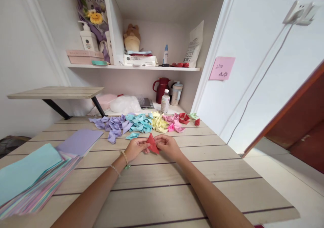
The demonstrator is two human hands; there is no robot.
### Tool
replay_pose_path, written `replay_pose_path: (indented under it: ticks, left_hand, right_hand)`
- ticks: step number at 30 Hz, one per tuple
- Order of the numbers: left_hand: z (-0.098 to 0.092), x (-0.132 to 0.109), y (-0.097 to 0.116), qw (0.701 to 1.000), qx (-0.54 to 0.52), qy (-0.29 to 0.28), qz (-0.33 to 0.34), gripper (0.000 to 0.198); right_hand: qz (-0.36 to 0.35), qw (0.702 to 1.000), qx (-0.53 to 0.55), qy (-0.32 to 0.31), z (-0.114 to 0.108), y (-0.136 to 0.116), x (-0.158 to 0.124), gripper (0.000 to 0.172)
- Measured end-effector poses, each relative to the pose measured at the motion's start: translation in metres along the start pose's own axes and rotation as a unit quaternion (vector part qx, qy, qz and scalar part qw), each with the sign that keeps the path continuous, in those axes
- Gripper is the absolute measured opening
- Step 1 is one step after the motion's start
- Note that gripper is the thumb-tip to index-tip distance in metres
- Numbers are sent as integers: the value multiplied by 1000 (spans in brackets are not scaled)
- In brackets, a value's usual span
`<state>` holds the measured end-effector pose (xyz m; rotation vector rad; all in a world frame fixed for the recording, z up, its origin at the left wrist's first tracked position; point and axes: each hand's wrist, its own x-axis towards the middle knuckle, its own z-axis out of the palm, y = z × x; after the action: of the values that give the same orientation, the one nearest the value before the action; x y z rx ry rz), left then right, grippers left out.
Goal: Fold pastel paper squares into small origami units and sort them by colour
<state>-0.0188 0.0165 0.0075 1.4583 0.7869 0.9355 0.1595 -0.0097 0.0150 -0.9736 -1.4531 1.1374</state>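
A red piece of folded paper (153,143), pointed at its top and bottom, is held up just above the table between both hands. My left hand (136,148) pinches its left side, fingers closed. On its right side my right hand (168,146) grips the edge between thumb and fingers. Behind the hands lies a row of folded paper boats: purple ones (115,125), blue ones (141,122), yellow ones (159,122), pink ones (176,124) and red ones (184,118). One blue boat (132,136) sits close to my left hand.
Stacked coloured paper sheets (27,170) spread over the table's left side, with purple sheets (79,142) beside them. A small raised stand (55,92) is at the back left. A bottle (165,101) and a red jug (162,89) stand behind the boats, below a shelf (136,67).
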Motion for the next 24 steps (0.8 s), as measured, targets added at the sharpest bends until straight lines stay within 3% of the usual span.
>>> replay_pose_path:
  ticks: [4,9,14,21,24]
  left_hand:
    - [-2,0,0,1000,-1,-11,2,39]
    - [0,0,1,999,29,-32,2,32]
    - [2,1,-3,1000,-7,10,13,38]
    - [-1,3,-6,998,-43,42,37,29]
    - [-1,3,-4,998,-43,46,28,29]
  right_hand:
    - [31,999,38,17,2,4,1,16]
    - [16,1000,-4,12,-1,7,3,18]
    - [28,999,5,-15,-3,7,4,25]
    - [-19,996,-83,32,0,6,2,20]
    - [-39,994,-97,24,2,2,0,19]
